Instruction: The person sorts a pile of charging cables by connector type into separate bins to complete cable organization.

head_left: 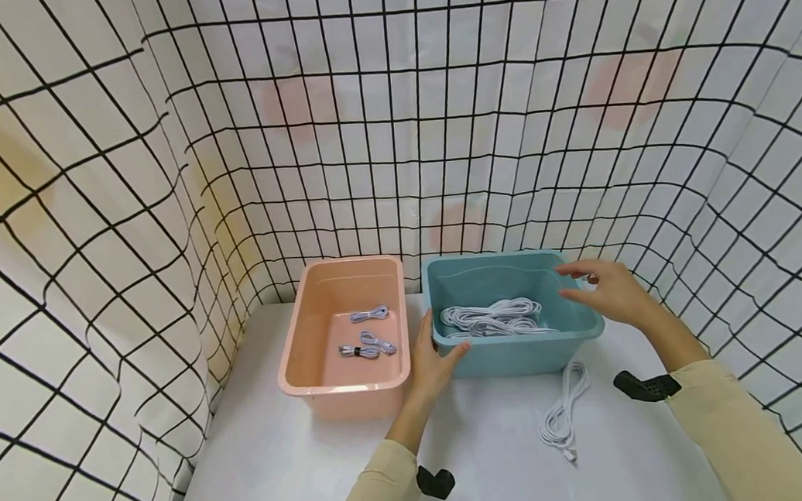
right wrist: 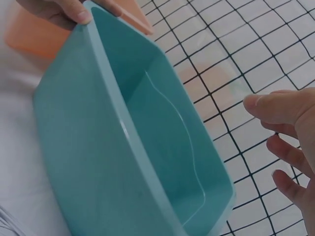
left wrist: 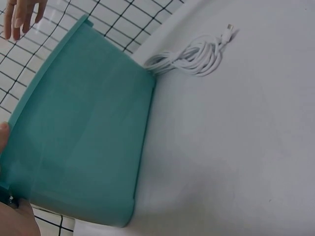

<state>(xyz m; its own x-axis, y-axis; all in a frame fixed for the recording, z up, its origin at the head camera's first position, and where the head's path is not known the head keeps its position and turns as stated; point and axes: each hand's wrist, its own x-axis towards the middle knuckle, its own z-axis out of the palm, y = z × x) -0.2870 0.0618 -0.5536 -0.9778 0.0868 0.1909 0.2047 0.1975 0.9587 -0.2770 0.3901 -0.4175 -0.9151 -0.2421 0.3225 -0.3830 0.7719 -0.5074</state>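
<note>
A teal plastic bin [head_left: 513, 357] stands on the table, with several coiled white cables [head_left: 493, 318] lying inside it. My left hand [head_left: 432, 369] grips the bin's near left corner, thumb across the front wall and fingers along the left side. Over the bin's right rim hovers my right hand [head_left: 609, 292], fingers spread and nothing between them. One more bundled white cable [head_left: 562, 414] lies on the table just in front of the bin, its plug toward me. The left wrist view shows this cable [left wrist: 197, 56] beside the bin's base.
Left of the teal bin stands a peach bin [head_left: 359, 401] holding several small tied cables [head_left: 369, 313]. A black wire grid [head_left: 406, 118] encloses the back and both sides of the white table [head_left: 262, 462].
</note>
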